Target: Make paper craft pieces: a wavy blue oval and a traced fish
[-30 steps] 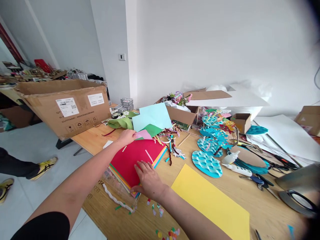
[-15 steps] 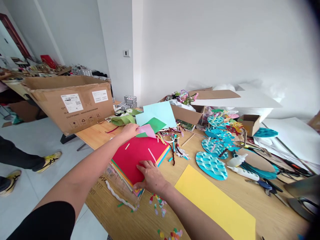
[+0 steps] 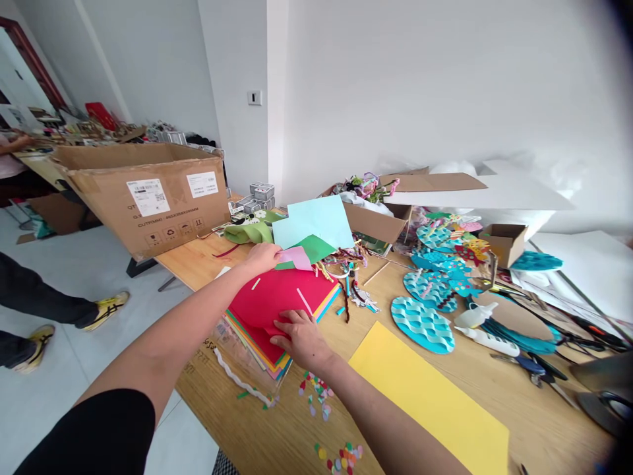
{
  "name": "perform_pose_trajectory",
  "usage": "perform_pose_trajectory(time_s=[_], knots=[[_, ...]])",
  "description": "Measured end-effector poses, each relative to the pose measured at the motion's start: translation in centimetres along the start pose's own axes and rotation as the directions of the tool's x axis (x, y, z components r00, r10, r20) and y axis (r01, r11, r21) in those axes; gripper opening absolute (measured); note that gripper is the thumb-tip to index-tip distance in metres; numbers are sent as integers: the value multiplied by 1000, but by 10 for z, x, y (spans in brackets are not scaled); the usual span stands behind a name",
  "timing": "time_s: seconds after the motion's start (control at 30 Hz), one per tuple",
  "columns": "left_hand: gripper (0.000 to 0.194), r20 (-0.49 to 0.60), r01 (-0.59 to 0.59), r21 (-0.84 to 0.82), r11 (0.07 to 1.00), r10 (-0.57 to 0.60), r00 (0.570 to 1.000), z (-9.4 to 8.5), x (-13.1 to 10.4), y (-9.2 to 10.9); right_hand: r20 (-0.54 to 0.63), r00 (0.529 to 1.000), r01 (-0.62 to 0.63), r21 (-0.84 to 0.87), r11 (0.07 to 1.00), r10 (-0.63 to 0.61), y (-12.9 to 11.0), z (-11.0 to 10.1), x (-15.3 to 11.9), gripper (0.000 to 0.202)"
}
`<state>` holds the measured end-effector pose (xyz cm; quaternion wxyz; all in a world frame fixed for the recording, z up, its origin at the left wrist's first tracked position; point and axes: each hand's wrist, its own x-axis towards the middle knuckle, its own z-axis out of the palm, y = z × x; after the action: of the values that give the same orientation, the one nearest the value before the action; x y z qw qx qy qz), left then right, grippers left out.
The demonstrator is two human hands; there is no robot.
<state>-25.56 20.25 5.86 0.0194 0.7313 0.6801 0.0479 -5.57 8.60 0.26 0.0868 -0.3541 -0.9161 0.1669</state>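
left hand (image 3: 263, 258) pinches one pink sheet (image 3: 297, 258), right hand (image 3: 304, 340) grips one red sheet (image 3: 279, 291)

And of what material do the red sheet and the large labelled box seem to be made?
Red sheet: probably paper or thin card, matte; its near edge bends up smoothly. Large labelled box: likely cardboard, dull brown, with printed marks.

Stacked coloured paper (image 3: 277, 293), glue bottles (image 3: 487, 341) and shipping carton (image 3: 178, 201) suggest a craft workshop
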Motion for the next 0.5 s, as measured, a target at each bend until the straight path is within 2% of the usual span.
perform_pose_trajectory(time_s=[0.1, 0.2, 0.5], knots=[[29, 8, -12, 4, 1000, 12, 1000, 1, -3, 1, 17, 1000, 1, -66, 998, 0, -2, -4, 3, 27], [29, 18, -19, 13, 1000, 18, 1000, 4, -6, 2, 14, 1000, 8, -112, 994, -7, 0, -10, 7, 29], [30, 71, -23, 28, 999, 21, 997, 15, -11, 2, -142, 988, -77, -151, 986, 55, 4, -40, 11, 32]])
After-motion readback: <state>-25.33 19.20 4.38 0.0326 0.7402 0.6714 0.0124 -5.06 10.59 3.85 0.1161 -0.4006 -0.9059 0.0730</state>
